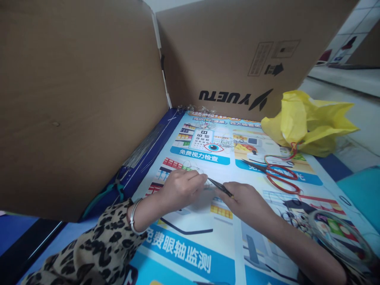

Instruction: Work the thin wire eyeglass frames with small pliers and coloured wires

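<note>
My right hand (242,200) is closed around dark, slim tweezers (220,187), whose pointed tip reaches up and left to the fingertips of my left hand (184,188). The fingers of that left hand are pinched together. A fine wire loop (191,166) shows just behind them and seems to run into the pinch, though the fingers hide most of it. Both hands are above a printed poster sheet (190,247). To the right of the tweezers lie red-handled scissors (282,177), their blades pointing left.
Two tall cardboard panels (89,99) wall off the left and back. Tangled thin wire (204,112) lies along the back edge. A yellow bag (308,122) sits at back right, a clear tape-like ring (341,237) at right. Teal-handled pliers (102,198) lie by the left panel.
</note>
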{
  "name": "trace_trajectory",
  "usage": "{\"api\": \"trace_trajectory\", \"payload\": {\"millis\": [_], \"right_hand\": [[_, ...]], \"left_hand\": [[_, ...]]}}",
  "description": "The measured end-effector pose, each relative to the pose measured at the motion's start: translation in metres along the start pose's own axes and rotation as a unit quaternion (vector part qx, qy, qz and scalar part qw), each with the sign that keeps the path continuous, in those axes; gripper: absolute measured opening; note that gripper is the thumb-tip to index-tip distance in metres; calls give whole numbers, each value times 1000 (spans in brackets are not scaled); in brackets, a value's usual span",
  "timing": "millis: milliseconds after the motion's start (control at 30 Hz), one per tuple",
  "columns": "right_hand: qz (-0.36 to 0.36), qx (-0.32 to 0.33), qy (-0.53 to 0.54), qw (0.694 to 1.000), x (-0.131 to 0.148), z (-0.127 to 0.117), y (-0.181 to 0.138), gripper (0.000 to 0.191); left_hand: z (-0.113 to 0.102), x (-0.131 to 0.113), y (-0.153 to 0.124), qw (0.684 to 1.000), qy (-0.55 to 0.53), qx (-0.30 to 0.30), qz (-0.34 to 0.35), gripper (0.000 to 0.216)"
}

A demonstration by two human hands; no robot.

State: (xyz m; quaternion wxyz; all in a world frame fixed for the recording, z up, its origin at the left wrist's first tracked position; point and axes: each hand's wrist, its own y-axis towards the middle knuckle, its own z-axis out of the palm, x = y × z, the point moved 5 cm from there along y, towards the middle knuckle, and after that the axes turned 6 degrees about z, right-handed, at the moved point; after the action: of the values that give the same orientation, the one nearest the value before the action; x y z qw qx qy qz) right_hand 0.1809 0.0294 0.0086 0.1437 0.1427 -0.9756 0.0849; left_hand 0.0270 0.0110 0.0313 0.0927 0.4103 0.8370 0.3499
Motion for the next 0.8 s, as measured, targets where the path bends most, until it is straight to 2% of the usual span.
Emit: {"api": "trace_trajectory", "payload": {"millis": [333,800], "right_hand": [[-12,6,37,999,-2,3,0,39],[-1,15,18,1000,-1,4,1,37]], "left_hand": [[1,0,-2,1000,24,-15,5,10],[4,-1,-4,999,38,-1,18,10]]}}
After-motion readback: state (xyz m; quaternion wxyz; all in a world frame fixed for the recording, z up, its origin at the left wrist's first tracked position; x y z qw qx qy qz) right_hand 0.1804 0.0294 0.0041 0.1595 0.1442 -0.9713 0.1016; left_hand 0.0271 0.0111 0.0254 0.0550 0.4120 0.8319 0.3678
